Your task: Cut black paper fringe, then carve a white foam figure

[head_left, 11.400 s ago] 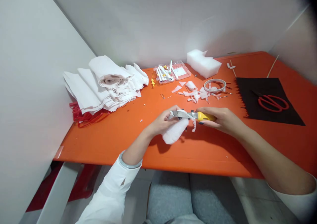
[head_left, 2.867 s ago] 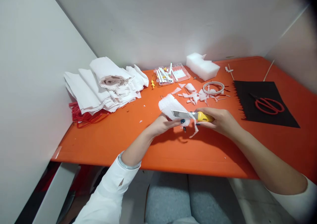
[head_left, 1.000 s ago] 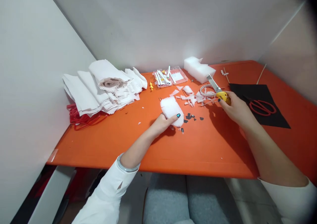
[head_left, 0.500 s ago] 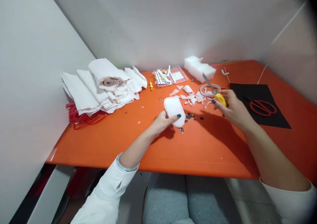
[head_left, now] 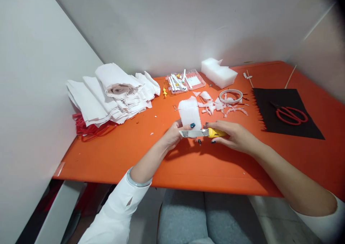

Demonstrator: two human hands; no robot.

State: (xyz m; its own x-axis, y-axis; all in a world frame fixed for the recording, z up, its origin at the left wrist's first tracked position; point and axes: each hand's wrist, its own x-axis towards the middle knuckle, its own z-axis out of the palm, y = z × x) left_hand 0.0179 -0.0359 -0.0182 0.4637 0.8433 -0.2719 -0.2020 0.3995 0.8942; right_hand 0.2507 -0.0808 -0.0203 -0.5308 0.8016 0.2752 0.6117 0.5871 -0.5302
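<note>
My left hand [head_left: 174, 134] is closed on a white foam block [head_left: 189, 111] with rounded corners, thumb on its near face. In my right hand [head_left: 233, 134] is a yellow-handled utility knife [head_left: 215, 132], its wide blade out and pointing left. The blade lies across the near end of the foam block in this view, close to my left thumb; whether it touches the foam I cannot tell. Beyond the block lie torn white foam scraps [head_left: 211, 105]. Small dark bits [head_left: 199, 142] are on the table just below the blade.
On the orange table [head_left: 121, 161] a pile of folded white cloth or paper [head_left: 107, 93] lies left, over red ribbon [head_left: 83, 127]. Behind are a clear case of markers [head_left: 185, 81], a larger foam piece [head_left: 219, 73] and a tape roll [head_left: 231, 96]. Red-handled scissors [head_left: 292, 115] rest on black sheet [head_left: 280, 96].
My right hand has brought the knife left and down, from above the scraps to the near end of the foam block. The block has tipped in my left hand, showing a rougher face.
</note>
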